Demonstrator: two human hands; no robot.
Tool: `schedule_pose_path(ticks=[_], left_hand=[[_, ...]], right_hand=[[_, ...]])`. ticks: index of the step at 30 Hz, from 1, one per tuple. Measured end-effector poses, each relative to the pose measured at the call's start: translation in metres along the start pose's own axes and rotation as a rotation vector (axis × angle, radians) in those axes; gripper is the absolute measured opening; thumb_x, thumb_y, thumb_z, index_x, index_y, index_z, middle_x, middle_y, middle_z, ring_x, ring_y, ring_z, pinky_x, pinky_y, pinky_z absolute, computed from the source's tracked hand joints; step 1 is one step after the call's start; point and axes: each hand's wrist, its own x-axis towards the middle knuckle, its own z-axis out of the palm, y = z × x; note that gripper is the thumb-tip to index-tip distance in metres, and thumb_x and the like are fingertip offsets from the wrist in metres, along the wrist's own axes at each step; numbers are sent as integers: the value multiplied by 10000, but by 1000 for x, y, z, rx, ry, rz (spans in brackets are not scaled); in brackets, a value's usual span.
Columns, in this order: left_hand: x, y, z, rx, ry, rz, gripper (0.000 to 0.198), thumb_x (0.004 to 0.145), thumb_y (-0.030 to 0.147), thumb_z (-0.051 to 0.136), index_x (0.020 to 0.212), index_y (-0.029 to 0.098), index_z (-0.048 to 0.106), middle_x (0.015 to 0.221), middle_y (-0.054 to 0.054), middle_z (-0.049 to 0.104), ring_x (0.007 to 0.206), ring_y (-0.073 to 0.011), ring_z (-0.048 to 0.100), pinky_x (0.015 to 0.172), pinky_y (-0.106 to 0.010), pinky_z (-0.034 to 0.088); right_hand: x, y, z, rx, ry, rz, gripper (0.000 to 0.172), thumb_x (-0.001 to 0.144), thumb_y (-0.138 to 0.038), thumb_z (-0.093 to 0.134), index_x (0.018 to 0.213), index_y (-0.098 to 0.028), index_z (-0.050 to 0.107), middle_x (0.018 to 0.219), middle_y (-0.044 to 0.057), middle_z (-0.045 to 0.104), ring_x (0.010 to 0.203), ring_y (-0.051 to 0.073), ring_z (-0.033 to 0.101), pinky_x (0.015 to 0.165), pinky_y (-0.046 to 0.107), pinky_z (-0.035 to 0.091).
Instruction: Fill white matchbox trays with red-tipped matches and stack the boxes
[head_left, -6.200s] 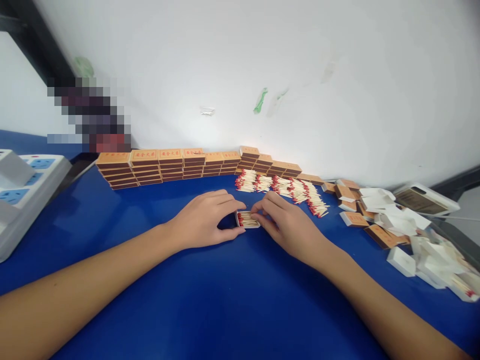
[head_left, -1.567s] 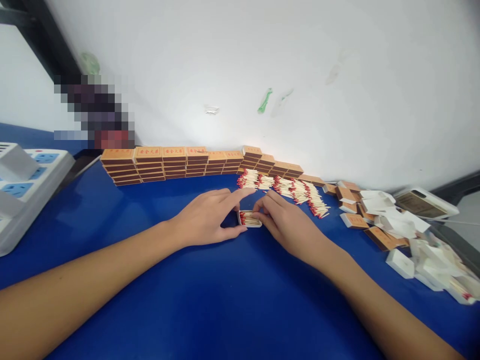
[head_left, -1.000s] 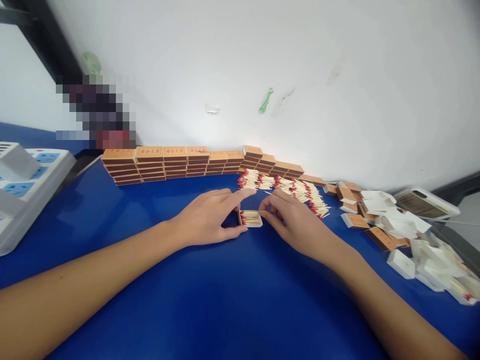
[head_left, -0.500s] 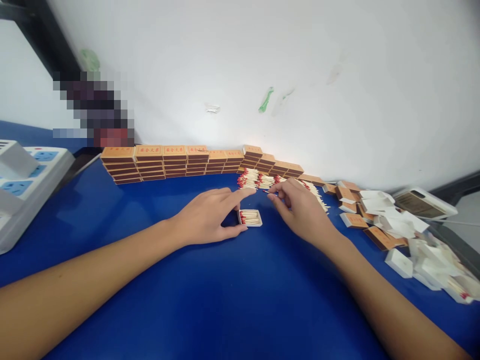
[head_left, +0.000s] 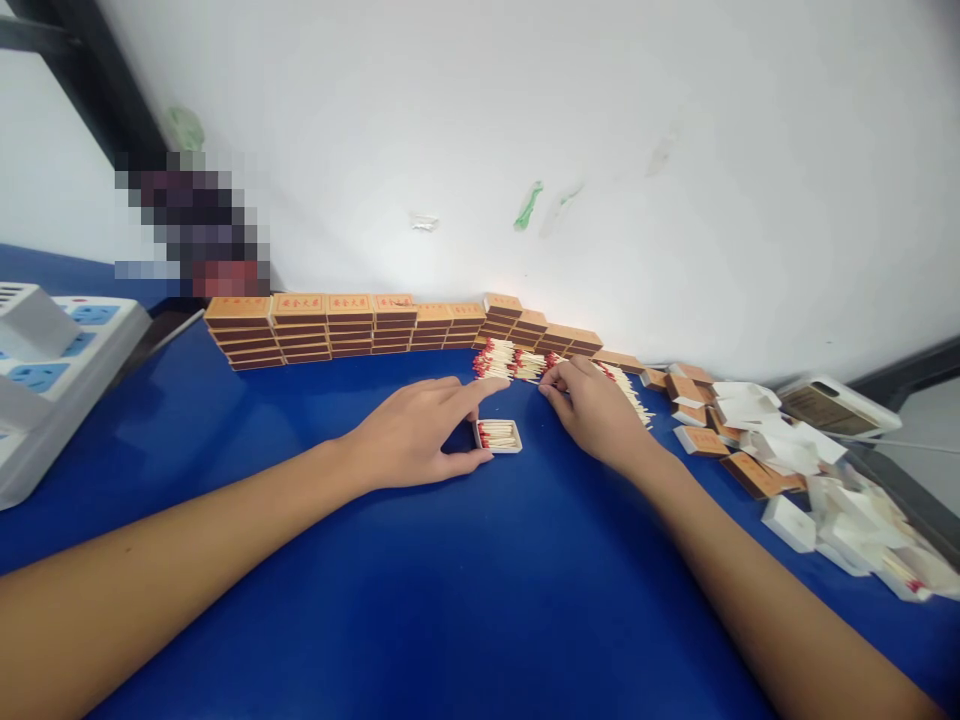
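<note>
A small white matchbox tray (head_left: 517, 447) lies on the blue table, filled with red-tipped matches (head_left: 496, 434). My left hand (head_left: 412, 430) steadies its left end between the thumb and the curled fingers, while the index finger stretches out above it. Beyond the tray, loose matches (head_left: 495, 358) lie in heaps with their red heads mostly to the left. My right hand (head_left: 596, 405) is at the near edge of these heaps, thumb and fingertips pinched together. Whatever sits between those fingertips is too small to make out.
Stacked matchboxes (head_left: 349, 325) line the white wall (head_left: 480, 120). On the right are a jumble of orange sleeves (head_left: 754, 475) and white trays (head_left: 789, 523), with a phone-like white device (head_left: 840, 405) behind. A power strip (head_left: 97, 345) stands at the left.
My right hand has shifted very slightly, and the red match tip seen by its fingertips no longer shows. My left hand stays at the tray. The view has moved a little.
</note>
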Motion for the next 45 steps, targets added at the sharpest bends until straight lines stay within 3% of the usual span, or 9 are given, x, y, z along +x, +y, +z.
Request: schedule_pose_path(ticks=[13, 26, 36, 41, 45], left_hand=[[0, -1, 0, 5, -12, -5, 702, 963, 389, 732, 1576, 278, 408, 1106, -20, 712, 997, -222, 665, 890, -369, 537], [0, -1, 1, 24, 1, -1, 687, 972, 422, 711, 1577, 292, 412, 1086, -34, 713, 986, -229, 675, 889, -361, 543], [0, 0, 0, 25, -8, -7, 686, 969, 409, 713, 1575, 275, 420, 1092, -36, 714, 996, -231, 675, 900, -361, 540], [0, 0, 0, 27, -13, -8, 682, 970, 409, 709, 1573, 272, 422, 1091, -38, 714, 999, -236, 678, 891, -367, 540], [0, -1, 2, 33, 2, 3, 690, 973, 411, 705, 1579, 268, 406, 1097, -38, 720, 1018, -237, 679, 901, -369, 538]], right_hand=[[7, 1, 2, -33, 38, -92, 179, 1067, -256, 461, 957, -221, 598, 956, 107, 601, 925, 295, 595, 804, 409, 462], [9, -2, 6, -8, 69, -123, 124, 1050, -243, 480, 1017, -222, 597, 999, 125, 611, 960, 307, 577, 838, 438, 486], [8, 0, 5, -13, 25, -139, 160, 1066, -256, 470, 969, -218, 591, 1001, 128, 608, 990, 312, 579, 866, 437, 486], [6, -5, -4, 11, 10, -154, 157, 1065, -245, 453, 962, -226, 569, 1002, 132, 608, 974, 313, 574, 862, 456, 489], [-4, -24, -22, 89, 38, -170, 134, 1073, -256, 464, 980, -234, 558, 993, 114, 605, 945, 294, 587, 817, 437, 491]])
